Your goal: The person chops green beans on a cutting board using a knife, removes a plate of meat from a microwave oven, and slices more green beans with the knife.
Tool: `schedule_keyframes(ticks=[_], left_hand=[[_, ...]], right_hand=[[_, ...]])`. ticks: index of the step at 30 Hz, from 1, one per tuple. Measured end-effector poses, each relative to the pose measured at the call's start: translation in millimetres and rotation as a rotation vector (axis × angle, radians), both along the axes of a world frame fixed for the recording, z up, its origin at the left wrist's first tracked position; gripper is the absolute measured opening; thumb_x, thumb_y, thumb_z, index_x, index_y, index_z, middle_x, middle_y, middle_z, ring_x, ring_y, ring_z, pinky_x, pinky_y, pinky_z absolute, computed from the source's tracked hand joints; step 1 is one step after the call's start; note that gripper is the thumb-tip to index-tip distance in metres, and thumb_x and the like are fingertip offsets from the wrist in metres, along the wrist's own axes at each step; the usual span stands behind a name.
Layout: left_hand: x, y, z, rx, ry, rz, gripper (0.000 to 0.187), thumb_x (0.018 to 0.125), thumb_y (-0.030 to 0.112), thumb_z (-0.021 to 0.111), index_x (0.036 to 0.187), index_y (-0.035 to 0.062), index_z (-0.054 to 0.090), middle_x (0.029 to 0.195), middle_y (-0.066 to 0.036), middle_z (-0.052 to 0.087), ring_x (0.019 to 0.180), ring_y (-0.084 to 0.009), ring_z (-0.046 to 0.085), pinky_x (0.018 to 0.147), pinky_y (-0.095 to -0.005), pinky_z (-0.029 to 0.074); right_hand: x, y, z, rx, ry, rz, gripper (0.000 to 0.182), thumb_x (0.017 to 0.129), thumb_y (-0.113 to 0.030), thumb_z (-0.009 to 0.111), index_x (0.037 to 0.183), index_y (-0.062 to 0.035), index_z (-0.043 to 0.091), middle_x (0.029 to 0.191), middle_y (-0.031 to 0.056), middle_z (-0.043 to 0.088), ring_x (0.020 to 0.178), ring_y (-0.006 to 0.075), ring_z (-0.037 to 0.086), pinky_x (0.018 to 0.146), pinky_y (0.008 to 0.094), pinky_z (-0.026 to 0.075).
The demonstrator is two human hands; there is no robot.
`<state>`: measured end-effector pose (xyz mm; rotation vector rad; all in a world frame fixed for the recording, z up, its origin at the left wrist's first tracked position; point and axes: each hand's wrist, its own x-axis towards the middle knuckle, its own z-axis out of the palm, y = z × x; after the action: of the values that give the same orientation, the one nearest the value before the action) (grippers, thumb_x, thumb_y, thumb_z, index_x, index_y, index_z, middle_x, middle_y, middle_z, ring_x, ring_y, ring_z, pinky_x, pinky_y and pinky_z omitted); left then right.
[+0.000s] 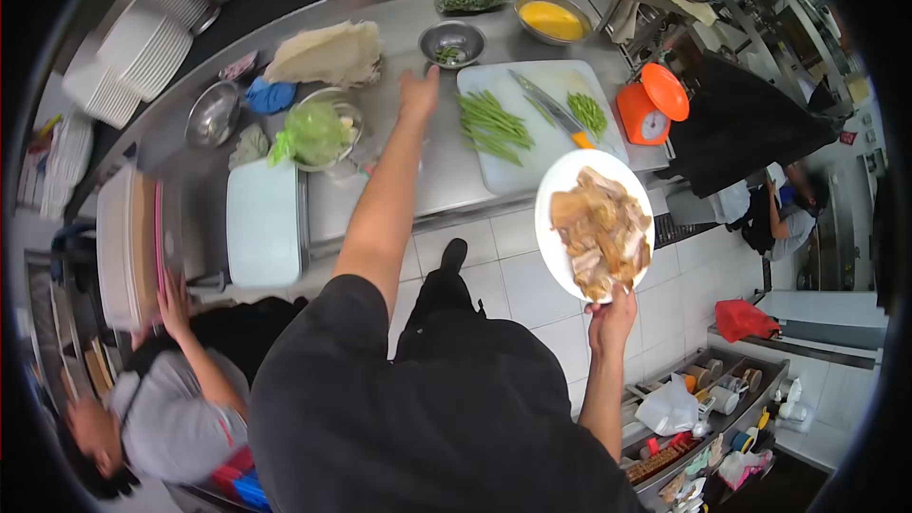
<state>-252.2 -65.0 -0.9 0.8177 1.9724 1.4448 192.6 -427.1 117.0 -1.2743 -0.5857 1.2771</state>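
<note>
In my right hand (611, 317), the fingers close on the near rim of a white plate (548, 252). Pieces of sliced, browned meat (600, 228) are piled on it, and the plate is held out beyond the counter's front edge. My left hand (418, 95) reaches over the counter, just short of a small steel bowl (452, 45) with some green bits inside; its fingers are mostly hidden. To its right lies a white cutting board (518, 81) with long green beans (492, 125), cut green pieces (587, 114) and an orange-handled knife (553, 104).
An orange kitchen scale (651, 106) stands right of the board. Behind are a bowl of yellow liquid (553, 19) and a shelf. A green plastic bag (318, 131) and a pale-lidded container (264, 223) sit left. A co-worker (180, 399) is close on my left.
</note>
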Motion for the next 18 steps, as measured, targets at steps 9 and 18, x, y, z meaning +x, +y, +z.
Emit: schedule_keyframes(ticks=[9, 18], left_hand=[[-38, 142, -33, -0.200, -0.528, -0.167, 0.051, 0.100, 0.022, 0.065, 0.133, -0.0129, 0.049, 0.115, -0.027, 0.066, 0.076, -0.0316, 0.075, 0.064, -0.0422, 0.069], [-98, 183, 58, 0.086, -0.513, -0.237, 0.037, 0.101, 0.014, 0.060, 0.126, -0.0129, 0.055, 0.113, -0.026, 0.068, 0.082, -0.0319, 0.075, 0.070, -0.0404, 0.069]], right_hand=[[-102, 207, 0, -0.032, -0.142, 0.194, 0.029, 0.111, -0.019, 0.047, 0.130, 0.0020, 0.054, 0.102, 0.0127, 0.070, 0.064, 0.0172, 0.065, 0.052, 0.0318, 0.057], [-171, 282, -22, -0.079, -0.189, 0.532, 0.030, 0.109, -0.012, 0.045, 0.132, 0.0038, 0.056, 0.102, 0.0126, 0.071, 0.063, 0.0167, 0.066, 0.050, 0.0296, 0.058]])
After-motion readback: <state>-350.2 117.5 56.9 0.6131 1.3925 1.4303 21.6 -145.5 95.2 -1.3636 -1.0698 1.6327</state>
